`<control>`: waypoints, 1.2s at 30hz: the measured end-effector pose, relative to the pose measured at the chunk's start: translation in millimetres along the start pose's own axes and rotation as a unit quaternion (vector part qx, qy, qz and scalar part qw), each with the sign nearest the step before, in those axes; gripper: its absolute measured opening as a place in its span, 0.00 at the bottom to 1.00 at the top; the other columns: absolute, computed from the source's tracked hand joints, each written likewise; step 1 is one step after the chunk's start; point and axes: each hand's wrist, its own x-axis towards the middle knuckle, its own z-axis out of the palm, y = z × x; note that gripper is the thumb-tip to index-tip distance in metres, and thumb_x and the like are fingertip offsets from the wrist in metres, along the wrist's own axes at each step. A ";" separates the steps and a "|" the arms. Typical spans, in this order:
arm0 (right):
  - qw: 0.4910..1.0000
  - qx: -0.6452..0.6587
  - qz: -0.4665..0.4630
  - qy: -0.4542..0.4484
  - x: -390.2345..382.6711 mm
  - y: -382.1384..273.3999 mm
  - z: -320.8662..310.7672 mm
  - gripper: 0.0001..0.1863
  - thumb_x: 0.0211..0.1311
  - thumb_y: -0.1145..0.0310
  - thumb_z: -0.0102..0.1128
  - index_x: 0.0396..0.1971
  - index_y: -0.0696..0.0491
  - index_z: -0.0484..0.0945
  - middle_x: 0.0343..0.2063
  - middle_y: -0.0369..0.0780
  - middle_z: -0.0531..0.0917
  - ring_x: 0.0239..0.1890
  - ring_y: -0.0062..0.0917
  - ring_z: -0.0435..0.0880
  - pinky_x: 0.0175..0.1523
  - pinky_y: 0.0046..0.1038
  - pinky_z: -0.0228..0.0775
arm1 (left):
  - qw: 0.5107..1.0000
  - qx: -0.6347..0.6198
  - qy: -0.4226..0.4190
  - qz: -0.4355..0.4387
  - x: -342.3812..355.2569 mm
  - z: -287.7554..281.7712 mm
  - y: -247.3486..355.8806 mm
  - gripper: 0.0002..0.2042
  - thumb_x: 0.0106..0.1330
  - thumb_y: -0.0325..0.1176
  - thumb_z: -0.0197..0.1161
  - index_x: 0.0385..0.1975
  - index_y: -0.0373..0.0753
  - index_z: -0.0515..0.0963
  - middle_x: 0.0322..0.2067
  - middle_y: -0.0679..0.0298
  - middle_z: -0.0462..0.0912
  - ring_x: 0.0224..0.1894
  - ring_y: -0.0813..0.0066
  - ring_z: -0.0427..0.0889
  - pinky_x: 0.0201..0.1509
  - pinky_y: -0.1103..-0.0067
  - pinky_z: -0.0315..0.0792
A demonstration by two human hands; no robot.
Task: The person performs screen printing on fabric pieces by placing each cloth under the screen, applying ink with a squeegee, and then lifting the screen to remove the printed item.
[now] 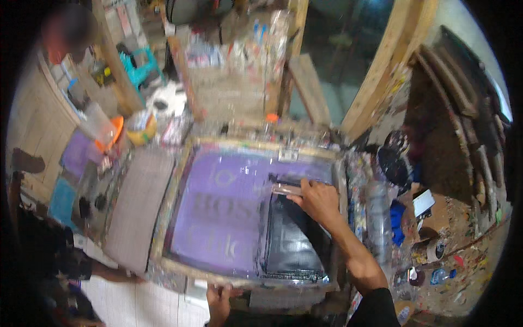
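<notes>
A wooden-framed printing screen [190, 210] with purple mesh and faint lettering lies in front of me. Black ink [294, 240] covers its near right part. My right hand [318, 201] is closed round the handle of a squeegee [287, 189], which rests on the mesh right of the middle, at the far end of the ink. My left hand [219, 304] is at the near edge of the frame, its fingers curled against the wood. Some of those fingertips are hidden or blurred.
Left of the screen lies a grey-brown padded board [141, 210]. A person's dark sleeve [60, 256] shows further left. An orange bowl [110, 133] and a yellow tub [140, 128] stand at the back left. A small bottle [442, 276] and a blue cloth [399, 220] lie to the right.
</notes>
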 end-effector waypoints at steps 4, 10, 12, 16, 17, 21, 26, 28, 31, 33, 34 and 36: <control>0.999 -0.017 -0.025 0.020 -86.6 -39.7 -18.5 0.23 0.55 0.45 0.67 0.26 0.51 0.74 0.19 0.38 0.76 0.20 0.34 0.80 0.24 0.35 0.71 | 1.000 0.002 0.007 -0.020 -0.7 7.3 11.9 0.23 0.73 0.26 0.52 0.63 0.29 0.54 0.42 0.49 0.78 0.33 0.62 0.87 0.36 0.72 0.84; 0.997 0.037 -0.048 -0.050 -178.1 -84.3 -60.7 0.22 0.51 0.46 0.69 0.29 0.50 0.74 0.24 0.38 0.79 0.26 0.31 0.83 0.32 0.33 0.74 | 1.000 0.019 -0.020 0.012 8.0 3.0 -2.0 0.18 0.75 0.29 0.52 0.59 0.30 0.57 0.40 0.52 0.77 0.34 0.63 0.86 0.38 0.73 0.83; 0.997 0.046 -0.031 -0.058 -182.0 -89.5 -69.1 0.25 0.51 0.43 0.69 0.29 0.51 0.74 0.24 0.39 0.79 0.27 0.32 0.83 0.37 0.36 0.74 | 0.999 0.013 -0.013 0.049 6.6 12.6 0.4 0.13 0.76 0.34 0.51 0.51 0.33 0.61 0.34 0.51 0.80 0.31 0.62 0.85 0.37 0.72 0.81; 0.997 0.037 -0.025 0.055 -162.9 -92.0 -93.4 0.28 0.54 0.38 0.64 0.28 0.52 0.76 0.26 0.40 0.78 0.32 0.32 0.79 0.50 0.47 0.67 | 0.990 -0.060 -0.041 0.119 1.9 -1.2 4.7 0.15 0.76 0.36 0.54 0.51 0.34 0.61 0.36 0.53 0.77 0.34 0.61 0.85 0.39 0.69 0.80; 0.995 0.020 -0.001 0.096 -159.0 -96.8 -105.2 0.28 0.55 0.38 0.64 0.27 0.52 0.76 0.26 0.39 0.77 0.32 0.32 0.78 0.49 0.46 0.66 | 0.985 -0.048 -0.065 0.152 -1.1 -1.6 21.6 0.15 0.75 0.36 0.54 0.51 0.33 0.61 0.35 0.54 0.78 0.34 0.62 0.84 0.40 0.69 0.80; 0.985 -0.047 0.039 0.162 -130.9 -99.7 -170.8 0.28 0.55 0.37 0.63 0.25 0.51 0.75 0.25 0.38 0.74 0.30 0.31 0.74 0.45 0.40 0.63 | 0.932 0.083 -0.079 0.345 10.5 25.5 111.4 0.19 0.76 0.40 0.54 0.55 0.34 0.60 0.29 0.55 0.80 0.33 0.65 0.81 0.40 0.69 0.79; 0.971 -0.047 0.012 0.235 -16.5 -59.3 -241.1 0.30 0.55 0.38 0.65 0.22 0.55 0.76 0.22 0.44 0.78 0.30 0.39 0.79 0.43 0.39 0.68 | 0.842 0.215 -0.045 0.492 102.9 107.8 170.0 0.24 0.69 0.36 0.61 0.58 0.32 0.62 0.48 0.49 0.78 0.46 0.58 0.82 0.52 0.70 0.76; 0.973 -0.028 0.024 0.227 14.3 -48.7 -260.0 0.31 0.55 0.39 0.66 0.23 0.57 0.77 0.21 0.48 0.80 0.31 0.43 0.82 0.41 0.42 0.70 | 0.789 0.394 -0.142 0.449 167.9 137.7 156.4 0.28 0.69 0.43 0.61 0.65 0.39 0.64 0.65 0.48 0.65 0.61 0.46 0.71 0.62 0.60 0.68; 0.983 0.007 0.038 0.179 38.2 -37.0 -281.4 0.33 0.56 0.38 0.63 0.24 0.60 0.79 0.22 0.53 0.81 0.33 0.47 0.84 0.39 0.47 0.71 | 0.721 0.541 -0.162 0.402 226.6 154.8 113.6 0.31 0.70 0.56 0.55 0.69 0.47 0.67 0.75 0.51 0.49 0.73 0.40 0.53 0.70 0.46 0.53; 0.986 -0.037 0.004 0.164 49.7 -28.8 -288.9 0.36 0.58 0.34 0.57 0.28 0.60 0.81 0.24 0.53 0.82 0.35 0.50 0.83 0.42 0.47 0.71 | 0.673 0.611 -0.160 0.385 246.3 163.5 98.6 0.31 0.70 0.61 0.50 0.68 0.52 0.68 0.76 0.53 0.45 0.76 0.41 0.47 0.71 0.42 0.47; 0.980 -0.085 -0.050 0.170 57.4 -16.1 -283.4 0.37 0.59 0.33 0.55 0.29 0.60 0.81 0.25 0.54 0.82 0.36 0.50 0.83 0.43 0.47 0.71 | 0.653 0.624 -0.154 0.402 255.2 159.3 86.4 0.31 0.70 0.62 0.48 0.68 0.54 0.69 0.77 0.54 0.44 0.76 0.43 0.46 0.71 0.41 0.47; 0.995 -0.054 0.025 0.076 71.2 -24.8 -300.7 0.38 0.61 0.30 0.48 0.33 0.56 0.84 0.28 0.54 0.83 0.39 0.50 0.84 0.46 0.46 0.73 | 0.612 0.643 -0.141 0.438 250.1 155.4 82.9 0.27 0.71 0.58 0.52 0.66 0.55 0.72 0.77 0.56 0.45 0.76 0.47 0.47 0.71 0.44 0.49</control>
